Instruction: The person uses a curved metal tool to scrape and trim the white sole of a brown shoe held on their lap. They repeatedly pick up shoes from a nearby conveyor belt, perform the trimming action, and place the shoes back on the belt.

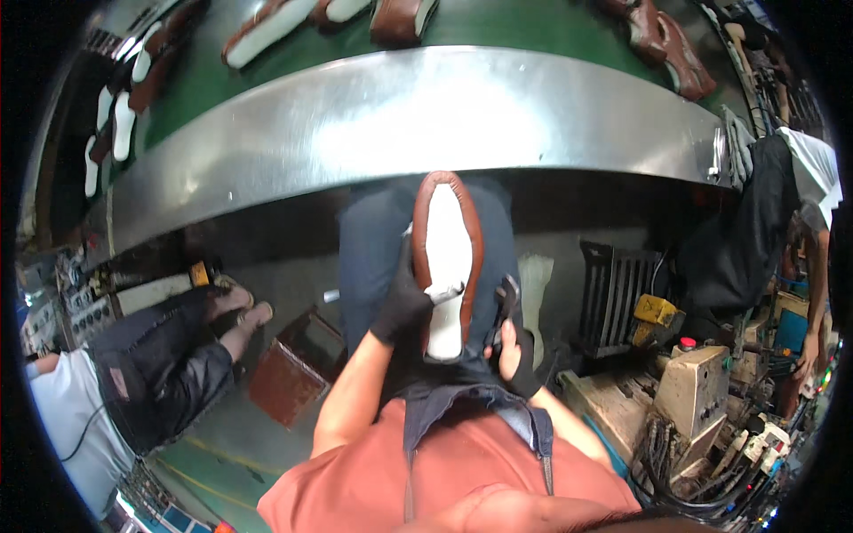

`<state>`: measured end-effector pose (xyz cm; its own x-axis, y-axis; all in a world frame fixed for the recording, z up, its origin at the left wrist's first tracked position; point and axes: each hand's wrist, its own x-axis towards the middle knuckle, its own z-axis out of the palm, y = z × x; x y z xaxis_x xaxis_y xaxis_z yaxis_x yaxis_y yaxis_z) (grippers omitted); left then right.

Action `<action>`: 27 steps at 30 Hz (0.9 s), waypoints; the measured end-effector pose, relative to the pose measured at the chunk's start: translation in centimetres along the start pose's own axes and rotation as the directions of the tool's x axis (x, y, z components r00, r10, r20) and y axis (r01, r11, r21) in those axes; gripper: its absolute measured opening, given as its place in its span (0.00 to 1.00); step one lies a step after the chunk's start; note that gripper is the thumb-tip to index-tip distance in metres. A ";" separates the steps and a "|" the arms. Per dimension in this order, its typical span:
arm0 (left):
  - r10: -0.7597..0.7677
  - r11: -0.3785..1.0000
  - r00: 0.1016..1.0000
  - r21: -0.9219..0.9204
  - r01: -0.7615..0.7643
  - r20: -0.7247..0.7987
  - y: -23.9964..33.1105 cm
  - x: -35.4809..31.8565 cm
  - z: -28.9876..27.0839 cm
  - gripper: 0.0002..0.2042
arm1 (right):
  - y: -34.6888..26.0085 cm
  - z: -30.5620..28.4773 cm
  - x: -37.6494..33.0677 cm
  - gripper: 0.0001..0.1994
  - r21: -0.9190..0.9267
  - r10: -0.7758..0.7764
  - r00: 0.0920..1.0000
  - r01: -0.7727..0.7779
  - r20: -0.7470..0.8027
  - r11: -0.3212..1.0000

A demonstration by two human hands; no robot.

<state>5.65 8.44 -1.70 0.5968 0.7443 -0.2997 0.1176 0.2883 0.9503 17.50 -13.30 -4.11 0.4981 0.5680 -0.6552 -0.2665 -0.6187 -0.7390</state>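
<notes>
My left hand [402, 306], in a black glove, is closed around the left edge of the shoe [447, 266], with the fingers wrapped over onto its white sole side. The shoe rests on my lap, sole up, a brown leather upper folded over a white bottom. Its long axis runs away from me, toe toward the steel edge [426, 115] of the conveyor, heel toward my body. My right hand [515, 351], also gloved in black, is clenched on a dark hand tool [506, 306], I think pliers, just beside the right edge of the shoe near the heel. So the shoe lies between both hands; the left one already holds it, the right one with the tool is near but I cannot tell if it touches. Beyond the steel edge, more brown shoes [400, 18] lie on the green belt. A seated person [151, 355] is at my left, another person [813, 266] stands at right.
</notes>
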 end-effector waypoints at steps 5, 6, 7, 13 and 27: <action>0.129 0.985 0.992 0.120 -0.127 -0.009 12.1 10.8 0.8 0.34 | -4.5 -0.4 0.9 0.25 -0.128 -0.133 0.983 0.149 0.125 0.980; 0.187 0.955 0.982 -0.237 -0.181 0.005 13.9 14.4 1.3 0.29 | -4.8 -0.6 1.1 0.26 -0.129 -0.090 0.986 0.109 0.141 0.986; 0.208 0.943 0.978 -0.267 -0.196 0.017 16.2 17.8 1.8 0.27 | -4.9 -1.0 1.2 0.26 -0.129 -0.043 0.988 0.062 0.151 0.990; 0.346 0.636 0.717 0.410 -0.653 0.606 14.4 20.9 6.1 0.27 | -5.1 -1.5 2.1 0.25 -0.181 -0.076 0.972 0.118 0.221 0.976; 0.493 0.549 0.726 0.819 0.167 -0.479 13.2 36.1 -4.0 0.48 | -1.3 -1.3 3.5 0.24 0.042 -0.081 0.926 0.070 0.369 0.997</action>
<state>25.60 41.52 -0.29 0.1113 0.9712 0.2108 0.8145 -0.2106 0.5405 20.71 -11.21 -5.26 0.1779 0.7762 -0.6049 -0.2653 -0.5541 -0.7890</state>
